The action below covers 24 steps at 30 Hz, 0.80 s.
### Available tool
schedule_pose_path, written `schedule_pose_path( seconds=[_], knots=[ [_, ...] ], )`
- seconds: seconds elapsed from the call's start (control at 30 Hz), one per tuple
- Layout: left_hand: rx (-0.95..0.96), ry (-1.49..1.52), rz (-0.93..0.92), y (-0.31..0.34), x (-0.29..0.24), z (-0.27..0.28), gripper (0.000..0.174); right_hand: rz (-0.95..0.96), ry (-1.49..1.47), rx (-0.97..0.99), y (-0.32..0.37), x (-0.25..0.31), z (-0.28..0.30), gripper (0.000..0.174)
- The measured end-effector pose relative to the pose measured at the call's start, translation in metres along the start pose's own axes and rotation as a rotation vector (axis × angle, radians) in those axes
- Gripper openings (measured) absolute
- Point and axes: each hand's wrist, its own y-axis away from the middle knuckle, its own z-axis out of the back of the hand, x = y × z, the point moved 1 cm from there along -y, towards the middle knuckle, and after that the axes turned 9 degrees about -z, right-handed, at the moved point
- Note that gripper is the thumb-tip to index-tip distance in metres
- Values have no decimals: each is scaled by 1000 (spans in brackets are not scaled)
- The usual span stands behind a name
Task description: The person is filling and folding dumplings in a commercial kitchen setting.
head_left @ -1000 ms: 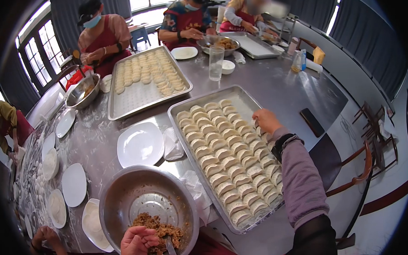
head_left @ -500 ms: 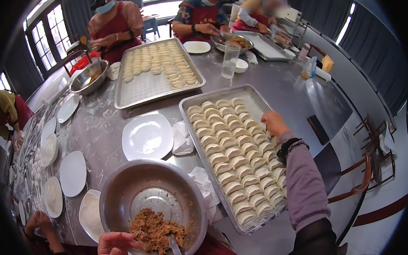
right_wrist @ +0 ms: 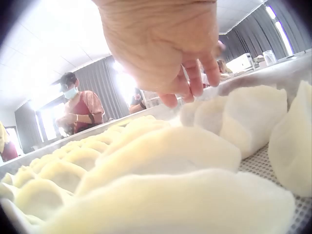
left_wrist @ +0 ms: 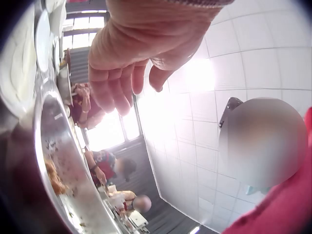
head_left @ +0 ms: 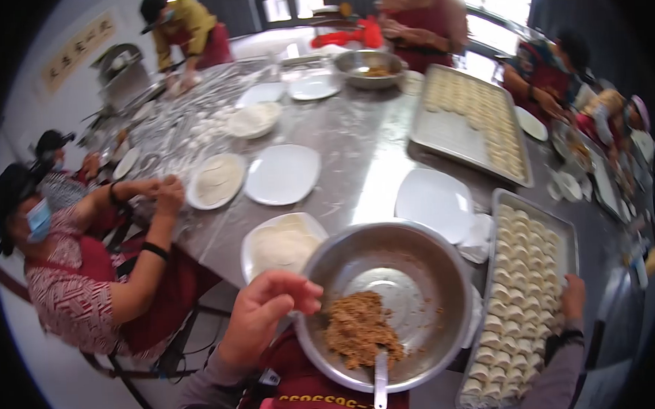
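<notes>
My left hand (head_left: 263, 313) hangs beside the left rim of a steel bowl (head_left: 436, 273), fingers loosely bent and holding nothing. In the bowl lies brown filling (head_left: 358, 327) with a spoon (head_left: 381, 381) stuck in it. The left wrist view has the same hand (left_wrist: 141, 53) above the bowl's rim (left_wrist: 39, 146). At the right edge of a tray (head_left: 571, 230) full of dumplings (head_left: 518, 291) is my right hand (head_left: 573, 296). In the right wrist view this hand (right_wrist: 165, 48) reaches down over the dumplings (right_wrist: 161, 151), fingers slightly bent; whether the fingertips touch one is hidden.
A plate of wrappers (head_left: 284, 244) stands left of the bowl, and an empty white plate (head_left: 433, 203) behind it. Farther off are a second dumpling tray (head_left: 449, 144), another steel bowl (head_left: 369, 78) and more plates. A person (head_left: 104, 273) sits at the left; others stand around the table.
The head view has swung left, so the bowl and tray appear farther right and the seated person at the left shows. My right hand remains at the tray's right side.
</notes>
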Motion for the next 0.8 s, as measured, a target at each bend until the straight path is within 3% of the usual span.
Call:
schedule_pose_path(
  seconds=[0.03, 0.07, 0.17, 0.23, 0.4, 0.5, 0.53, 0.6, 0.7, 0.8],
  knots=[
    [-52, -50, -43, -1, -1, 14, 38, -4, 11, -29, 3, 6, 9, 35],
    [-78, -87, -88, -3, 1, 31, 33, -5, -57, -20, 2, 24, 25, 34],
    [-246, -196, -120, -12, 9, 76, 25, -12, -223, 0, 17, 128, 84, 32],
    [-257, -430, -140, -15, 29, 107, 24, 6, -295, 42, 37, 195, 116, 29],
    [-189, -1125, -144, -26, 33, 139, 27, 447, -469, 25, 95, 333, 163, 15],
    [-67, -1259, -156, -40, 41, 151, 29, 647, -498, 126, 133, 384, 180, 15],
    [-12, -1317, -285, -46, 44, 150, 28, 673, -512, 215, 142, 396, 186, 8],
    [96, -1423, -542, -57, 50, 142, 26, 708, -498, 355, 158, 414, 201, 21],
    [101, -1400, -450, -62, 53, 128, 22, 667, -572, 415, 177, 428, 205, 27],
    [-64, -1350, -202, -59, 58, 140, 23, 654, -660, 381, 189, 436, 194, 27]
  ],
)
